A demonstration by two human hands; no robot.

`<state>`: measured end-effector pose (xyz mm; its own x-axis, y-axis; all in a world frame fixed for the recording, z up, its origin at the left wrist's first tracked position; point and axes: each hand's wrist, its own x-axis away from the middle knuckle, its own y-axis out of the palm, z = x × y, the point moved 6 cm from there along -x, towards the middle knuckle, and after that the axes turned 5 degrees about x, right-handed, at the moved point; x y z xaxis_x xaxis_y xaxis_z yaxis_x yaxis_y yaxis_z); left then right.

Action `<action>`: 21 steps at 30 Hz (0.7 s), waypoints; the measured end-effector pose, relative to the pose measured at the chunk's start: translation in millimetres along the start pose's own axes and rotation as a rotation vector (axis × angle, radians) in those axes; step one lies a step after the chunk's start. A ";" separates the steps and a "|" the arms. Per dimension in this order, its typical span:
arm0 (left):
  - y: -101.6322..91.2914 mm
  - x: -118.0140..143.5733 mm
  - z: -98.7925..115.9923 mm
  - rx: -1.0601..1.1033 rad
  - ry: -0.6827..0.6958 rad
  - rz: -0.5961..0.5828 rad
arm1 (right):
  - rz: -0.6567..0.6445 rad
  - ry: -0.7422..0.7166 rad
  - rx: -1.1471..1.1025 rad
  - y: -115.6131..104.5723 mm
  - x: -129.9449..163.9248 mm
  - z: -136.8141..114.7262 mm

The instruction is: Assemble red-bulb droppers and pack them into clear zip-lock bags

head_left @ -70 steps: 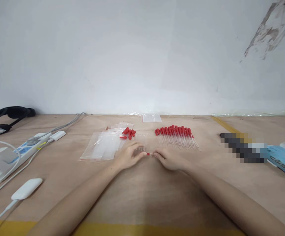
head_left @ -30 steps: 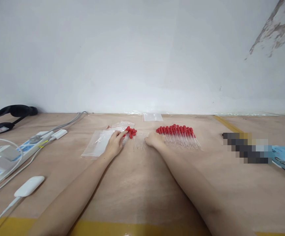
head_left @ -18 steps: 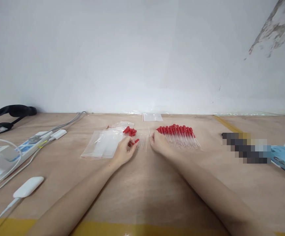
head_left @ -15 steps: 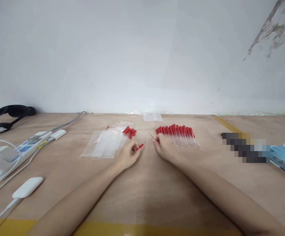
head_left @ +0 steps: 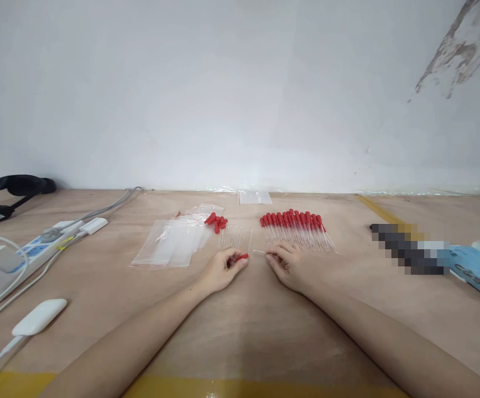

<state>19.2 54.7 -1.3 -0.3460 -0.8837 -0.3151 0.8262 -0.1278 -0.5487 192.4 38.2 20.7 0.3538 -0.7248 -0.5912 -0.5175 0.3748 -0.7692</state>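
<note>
Between the fingers of my left hand (head_left: 225, 269) is a red rubber bulb (head_left: 242, 257), its end pointing right. My right hand (head_left: 287, 265) pinches a thin clear glass tube (head_left: 259, 252), whose free end points left toward the bulb; a small gap separates the two. Just beyond my left hand lie several bare glass tubes (head_left: 232, 235) side by side, with a small pile of loose red bulbs (head_left: 215, 221) behind them. Past my right hand is a row of droppers (head_left: 293, 224), red bulbs fitted on clear tubes, bulbs toward the wall.
Clear plastic bags (head_left: 167, 243) lie left of the tubes, and another small bag (head_left: 255, 197) is by the wall. Farther left are a power strip (head_left: 36, 249), cables and a white charger (head_left: 40, 317). A blue packet (head_left: 474, 271) lies at the right.
Both hands have come nearer to me. The glass tube in my right hand has swung to point left, roughly level, facing the bulb in my left hand.
</note>
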 end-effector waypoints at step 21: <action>4.6 -0.8 3.6 0.114 0.030 0.017 | -0.099 -0.078 -0.149 12.0 3.9 -12.0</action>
<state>24.8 53.2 -0.8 -0.3432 -0.8727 -0.3473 0.8767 -0.1649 -0.4520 178.2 33.0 12.0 0.4649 -0.7050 -0.5357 -0.5849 0.2096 -0.7835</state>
